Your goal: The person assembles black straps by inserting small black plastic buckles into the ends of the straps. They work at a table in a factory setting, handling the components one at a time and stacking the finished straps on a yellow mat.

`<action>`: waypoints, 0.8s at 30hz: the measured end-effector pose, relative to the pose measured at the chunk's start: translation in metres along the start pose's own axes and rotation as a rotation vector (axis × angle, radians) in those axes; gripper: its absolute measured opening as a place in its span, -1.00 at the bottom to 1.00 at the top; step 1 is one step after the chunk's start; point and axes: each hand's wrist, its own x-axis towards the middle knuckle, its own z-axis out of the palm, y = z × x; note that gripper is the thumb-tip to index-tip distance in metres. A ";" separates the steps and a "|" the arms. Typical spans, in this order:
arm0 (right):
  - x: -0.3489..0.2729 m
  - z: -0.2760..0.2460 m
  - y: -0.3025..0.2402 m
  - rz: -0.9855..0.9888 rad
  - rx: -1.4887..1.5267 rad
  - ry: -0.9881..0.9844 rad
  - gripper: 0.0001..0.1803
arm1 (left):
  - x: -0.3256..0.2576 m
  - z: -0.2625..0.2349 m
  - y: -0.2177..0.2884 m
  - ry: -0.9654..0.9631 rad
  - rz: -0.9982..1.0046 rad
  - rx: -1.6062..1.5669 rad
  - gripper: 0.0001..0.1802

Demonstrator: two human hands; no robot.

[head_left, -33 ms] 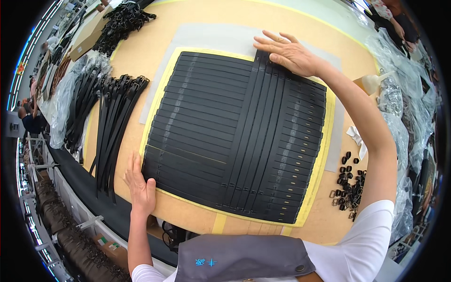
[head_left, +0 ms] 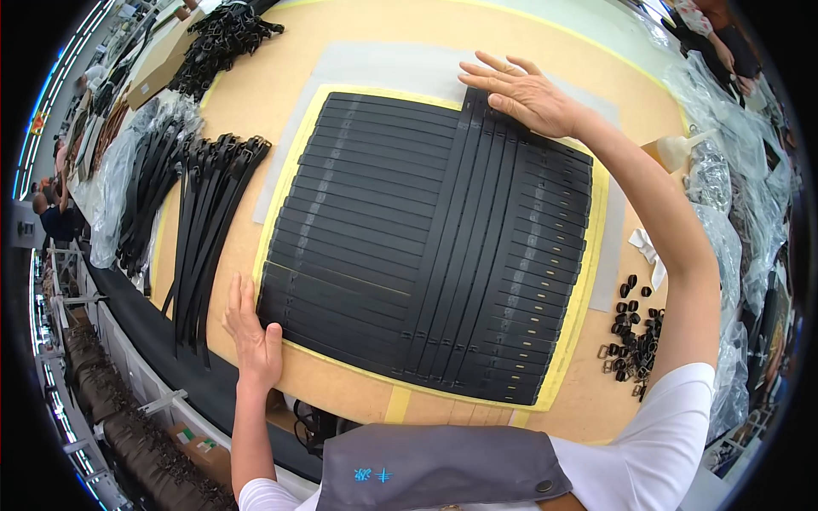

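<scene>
In front of me, many black straps point(head_left: 366, 196) lie side by side on a yellow-edged sheet point(head_left: 558, 387), over a larger pale grey sheet point(head_left: 400, 64). Several more black straps point(head_left: 467, 243) rest across them, running from near to far. At their far ends is my right hand point(head_left: 530, 100), fingers outstretched and slightly spread, the palm side hidden. My left hand point(head_left: 256, 347) sits at the near left corner of the strap layer, fingers straight and thumb apart, beside the strap ends. Neither hand grips anything that shows.
To the left, a bunch of black belts with buckles point(head_left: 209, 230) hangs over the table edge beside plastic wrap point(head_left: 119, 200). Small black loops and buckles point(head_left: 632, 336) lie right, near a translucent bottle point(head_left: 671, 153). Plastic bags point(head_left: 733, 255) line the right side. Another person's hand point(head_left: 724, 55) shows far right.
</scene>
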 end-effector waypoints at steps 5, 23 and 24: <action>-0.001 -0.009 -0.056 -0.149 0.031 -0.010 -0.30 | -0.005 0.005 0.002 0.030 0.192 0.109 -0.22; -0.036 0.000 -0.180 -0.365 0.171 -0.146 -0.16 | 0.000 0.001 0.019 -0.111 0.267 0.240 -0.49; -0.035 0.001 -0.178 -0.347 0.156 -0.135 -0.15 | -0.001 0.001 0.018 -0.099 0.274 0.248 -0.48</action>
